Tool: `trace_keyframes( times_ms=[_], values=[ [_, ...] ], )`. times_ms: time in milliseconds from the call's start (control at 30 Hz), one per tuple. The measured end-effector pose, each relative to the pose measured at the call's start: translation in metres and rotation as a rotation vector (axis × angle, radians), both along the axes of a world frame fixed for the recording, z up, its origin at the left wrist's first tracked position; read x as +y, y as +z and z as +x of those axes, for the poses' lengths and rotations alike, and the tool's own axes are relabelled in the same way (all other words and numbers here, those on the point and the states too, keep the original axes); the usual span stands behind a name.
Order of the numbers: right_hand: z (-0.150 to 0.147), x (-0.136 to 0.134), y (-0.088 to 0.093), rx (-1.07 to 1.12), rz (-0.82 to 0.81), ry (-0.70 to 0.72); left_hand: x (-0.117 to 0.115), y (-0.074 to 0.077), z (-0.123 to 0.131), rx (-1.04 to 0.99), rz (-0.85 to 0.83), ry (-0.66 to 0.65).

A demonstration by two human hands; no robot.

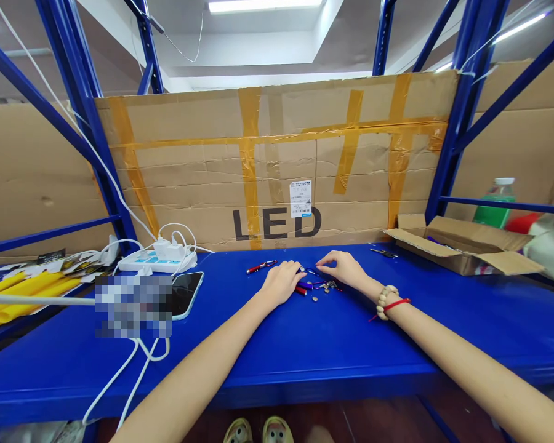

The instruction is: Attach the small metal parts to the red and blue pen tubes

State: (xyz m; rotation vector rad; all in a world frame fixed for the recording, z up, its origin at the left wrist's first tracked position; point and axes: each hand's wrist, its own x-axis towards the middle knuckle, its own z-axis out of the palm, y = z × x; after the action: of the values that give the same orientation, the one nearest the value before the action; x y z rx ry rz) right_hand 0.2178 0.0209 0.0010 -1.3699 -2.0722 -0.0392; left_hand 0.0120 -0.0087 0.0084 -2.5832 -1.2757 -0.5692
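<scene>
On the blue tabletop (pixel 351 344) lies a small cluster of parts: a purple tube (pixel 305 285), a red piece (pixel 301 290), small metal bits (pixel 332 285) and a round disc (pixel 314 299). My left hand (pixel 282 282) is curled over the left side of the cluster, its fingers closed around a small silvery thing I cannot make out. To the right, my right hand (pixel 341 267) has thumb and forefinger brought together in a pinch; what is between them is too small to name. A red pen-like item (pixel 261 267) rests left of my left hand.
A phone (pixel 187 295), power strip (pixel 159 261) and white cables stand left, beside yellow rolled items (pixel 28 295). An open cardboard box (pixel 466 246) is at back right, near dark small keys or clips (pixel 384 252). A cardboard sheet (pixel 203 178) closes the back between blue posts.
</scene>
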Motion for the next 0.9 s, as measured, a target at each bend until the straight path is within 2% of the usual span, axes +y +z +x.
trace_keyframes(
  times_ms=[300, 500, 667, 900],
  values=[
    [-0.002, -0.002, -0.001, -0.023, -0.066, -0.032, -0.001, 0.001, 0.0, 0.012, 0.019, 0.005],
    [-0.006, -0.012, 0.011, -0.042, -0.1, -0.199, -0.001, 0.001, 0.0, 0.007, 0.008, 0.008],
    [-0.004, -0.015, 0.018, -0.008, -0.138, -0.247, 0.001, 0.0, -0.001, -0.007, 0.008, 0.01],
    [-0.003, -0.016, 0.014, -0.048, -0.157, -0.164, 0.001, -0.001, -0.001, -0.036, 0.011, 0.021]
  ],
)
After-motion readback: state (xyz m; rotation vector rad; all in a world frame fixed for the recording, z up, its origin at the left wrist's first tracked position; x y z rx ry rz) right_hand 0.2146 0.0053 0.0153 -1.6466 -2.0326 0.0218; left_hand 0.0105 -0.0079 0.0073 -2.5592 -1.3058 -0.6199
